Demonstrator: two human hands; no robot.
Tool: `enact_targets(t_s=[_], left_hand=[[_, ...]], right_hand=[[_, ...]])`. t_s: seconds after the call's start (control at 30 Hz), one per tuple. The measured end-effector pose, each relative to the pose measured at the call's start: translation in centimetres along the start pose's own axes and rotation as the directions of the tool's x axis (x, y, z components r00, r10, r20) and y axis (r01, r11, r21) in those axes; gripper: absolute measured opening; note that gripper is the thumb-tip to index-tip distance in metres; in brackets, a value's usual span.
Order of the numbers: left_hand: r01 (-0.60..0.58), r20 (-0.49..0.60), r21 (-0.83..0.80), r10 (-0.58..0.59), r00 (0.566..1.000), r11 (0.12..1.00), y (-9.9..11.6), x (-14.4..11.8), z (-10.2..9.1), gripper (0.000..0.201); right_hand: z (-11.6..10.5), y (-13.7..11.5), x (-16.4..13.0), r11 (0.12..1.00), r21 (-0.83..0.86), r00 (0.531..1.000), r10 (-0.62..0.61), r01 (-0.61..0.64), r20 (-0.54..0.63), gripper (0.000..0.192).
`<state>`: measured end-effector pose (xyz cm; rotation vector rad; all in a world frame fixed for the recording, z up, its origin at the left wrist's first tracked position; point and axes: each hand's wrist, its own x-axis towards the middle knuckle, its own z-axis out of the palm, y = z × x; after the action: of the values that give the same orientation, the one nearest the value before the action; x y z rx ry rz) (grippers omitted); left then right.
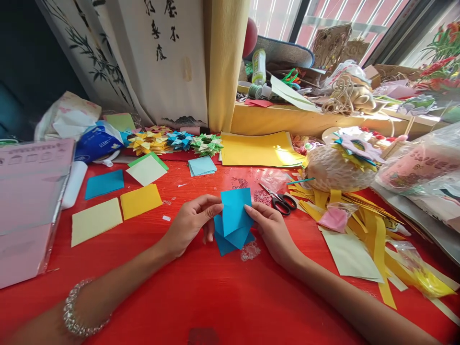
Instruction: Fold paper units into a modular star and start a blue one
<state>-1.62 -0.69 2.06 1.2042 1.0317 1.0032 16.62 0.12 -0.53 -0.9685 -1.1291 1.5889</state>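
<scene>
My left hand [196, 218] pinches the left edge of a blue paper piece [236, 206] between thumb and fingers. On its right edge, my right hand [269, 225] grips the same piece. It is held upright a little above other blue paper sheets [225, 247], which lie overlapping on the red table [237, 297]. Black-handled scissors [282, 201] rest just beyond my right hand. Stacks of cream paper [97, 221], yellow paper [141, 201] and darker blue paper [104, 184] lie to the left of my left hand.
Folded paper stars [151, 143] line the back beside yellow sheets [258, 148]. On the right are a woven ball [338, 165], yellow strips [379, 254] and plastic bags [424, 163]. A pink pack [32, 206] stands at left. The windowsill [273, 117] is cluttered.
</scene>
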Motion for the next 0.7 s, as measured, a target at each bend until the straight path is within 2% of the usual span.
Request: enact_targets(t_s=[0.4, 0.7], left_hand=[[-0.036, -0.019, 0.001, 0.036, 0.999, 0.999, -0.15, -0.02, 0.0, 0.02], [-0.004, -0.051, -0.053, 0.001, 0.999, 0.999, 0.03, 0.03, 0.26, 0.021]], right_hand=[[-0.11, 0.17, 0.14, 1.0, 0.003, 1.0, -0.019, 0.019, 0.001, 0.019], [-0.11, 0.12, -0.09, 1.0, 0.001, 1.0, 0.003, -0.003, -0.008, 0.02]])
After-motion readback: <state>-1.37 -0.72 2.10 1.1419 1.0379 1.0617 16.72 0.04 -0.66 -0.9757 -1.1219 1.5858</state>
